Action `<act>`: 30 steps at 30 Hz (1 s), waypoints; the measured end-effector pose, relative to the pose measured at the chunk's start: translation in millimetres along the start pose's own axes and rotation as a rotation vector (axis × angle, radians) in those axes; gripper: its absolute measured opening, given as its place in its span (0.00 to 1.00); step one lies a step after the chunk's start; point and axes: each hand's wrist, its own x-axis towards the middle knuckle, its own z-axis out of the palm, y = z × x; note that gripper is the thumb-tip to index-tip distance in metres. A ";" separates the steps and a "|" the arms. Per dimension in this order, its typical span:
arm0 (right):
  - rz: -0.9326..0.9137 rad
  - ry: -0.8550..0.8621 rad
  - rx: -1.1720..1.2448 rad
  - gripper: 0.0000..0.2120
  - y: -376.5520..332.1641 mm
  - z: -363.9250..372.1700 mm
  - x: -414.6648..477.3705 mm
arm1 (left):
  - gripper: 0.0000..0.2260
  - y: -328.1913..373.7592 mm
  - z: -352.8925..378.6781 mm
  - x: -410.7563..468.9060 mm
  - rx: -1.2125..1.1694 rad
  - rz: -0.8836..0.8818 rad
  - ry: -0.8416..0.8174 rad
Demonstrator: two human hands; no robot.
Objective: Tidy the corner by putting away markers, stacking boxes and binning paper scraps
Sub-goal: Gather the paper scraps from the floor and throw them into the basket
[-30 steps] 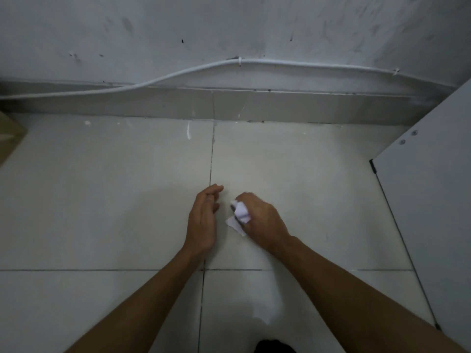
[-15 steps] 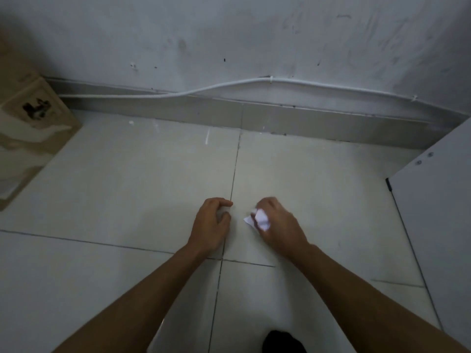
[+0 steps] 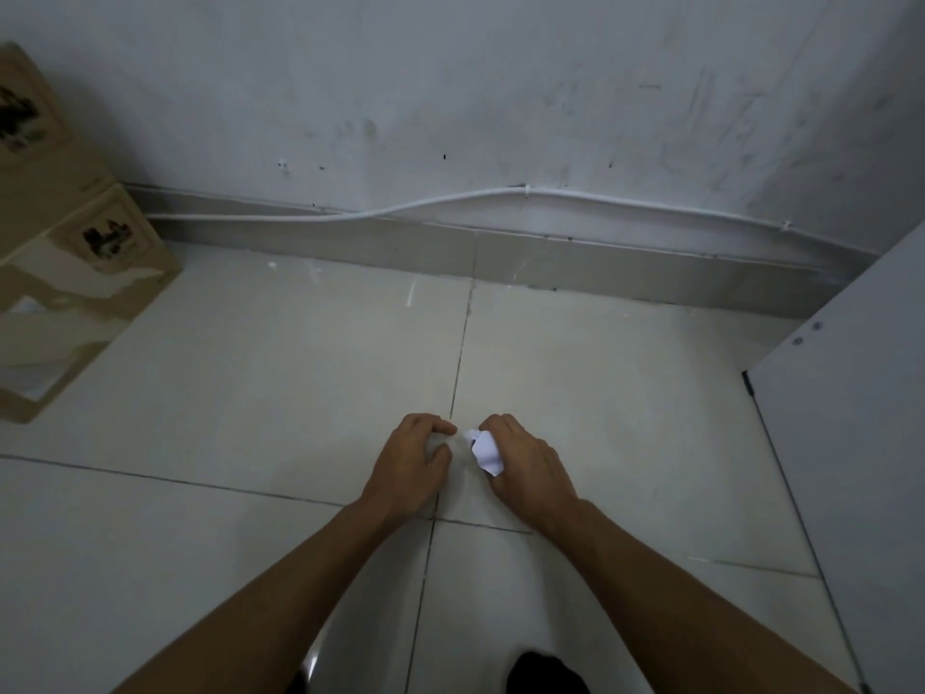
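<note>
Right hand (image 3: 525, 468) closed around a crumpled white paper scrap (image 3: 484, 450), held just above the tiled floor (image 3: 625, 418) near the grout line; left hand (image 3: 413, 460) beside it, fingers curled loosely, apparently holding nothing, though the underside is hidden. Cardboard boxes (image 3: 75, 273) stacked against the wall at far left, so that part seemingly done, and no markers or loose scraps visible on the tiles. Probably late in the task, with this scrap gathered but not yet binned, and no bin in view.
</note>
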 end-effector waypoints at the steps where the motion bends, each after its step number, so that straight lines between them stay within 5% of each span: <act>1: -0.017 0.015 0.006 0.12 -7.3 -3.0 4.9 | 0.11 0.8 -5.2 -0.7 -0.004 -0.004 0.008; 5: -0.074 0.026 0.050 0.21 -38.5 -8.5 30.6 | 0.10 -1.7 -34.7 -5.1 -0.007 -0.077 0.047; 9: -0.182 0.082 -0.039 0.03 -83.9 2.5 63.4 | 0.11 -12.9 -86.6 -22.1 -0.039 -0.148 0.163; 20: -0.548 0.218 0.046 0.16 -297.7 53.0 100.0 | 0.12 -57.4 -254.5 -103.4 -0.120 -0.293 0.613; 25: -0.689 0.083 0.178 0.13 -404.3 90.3 92.0 | 0.12 -82.3 -318.2 -167.4 -0.084 -0.356 0.833; 30: -0.724 -0.112 0.566 0.02 -518.3 128.0 45.2 | 0.13 -99.6 -375.5 -255.3 -0.002 -0.442 1.114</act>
